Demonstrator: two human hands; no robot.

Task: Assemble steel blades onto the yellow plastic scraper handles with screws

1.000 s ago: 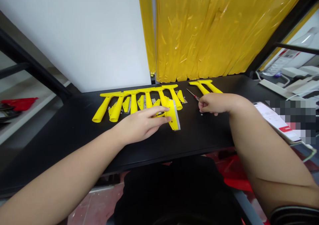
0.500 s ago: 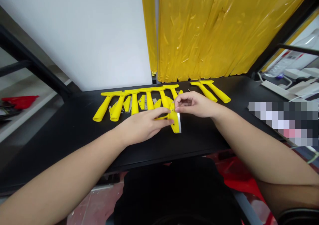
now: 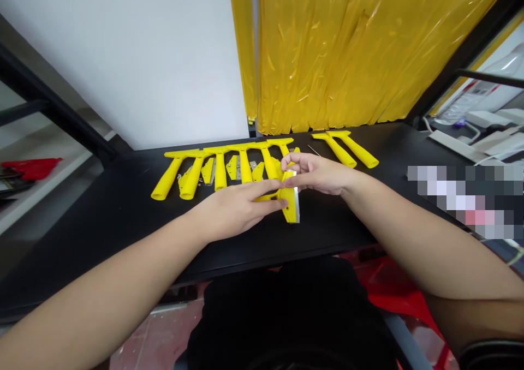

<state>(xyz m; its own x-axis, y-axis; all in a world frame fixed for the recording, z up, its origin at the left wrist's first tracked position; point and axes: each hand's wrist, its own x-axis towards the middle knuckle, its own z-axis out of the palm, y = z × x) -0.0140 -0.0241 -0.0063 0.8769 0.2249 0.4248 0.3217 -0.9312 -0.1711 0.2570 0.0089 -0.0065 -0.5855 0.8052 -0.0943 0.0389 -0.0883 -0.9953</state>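
Between my hands, above the front part of the black table, is a yellow scraper [image 3: 291, 209] with a metal blade along its right side. My left hand [image 3: 235, 209] is closed on it from the left, with fingers along its head. My right hand [image 3: 313, 174] pinches the scraper's upper part, thumb near the left fingertips. Whether a small part sits between the right fingers is hidden. Just behind lies a row of yellow scraper handles [image 3: 192, 176], with yellow blade covers [image 3: 208, 171] and metal pieces among them.
Two more yellow handles [image 3: 356, 151] lie at the back right of the black table [image 3: 123, 206]. Beside them is a thin metal rod [image 3: 314, 150]. A white panel [image 3: 164, 59] and yellow plastic sheeting [image 3: 347, 53] stand behind. White boxes [image 3: 462, 146] are at the right.
My right thumb and fingers have shifted on the scraper's upper part, closing over it from the far side. The scraper has moved slightly right and down. My left hand keeps its hold.
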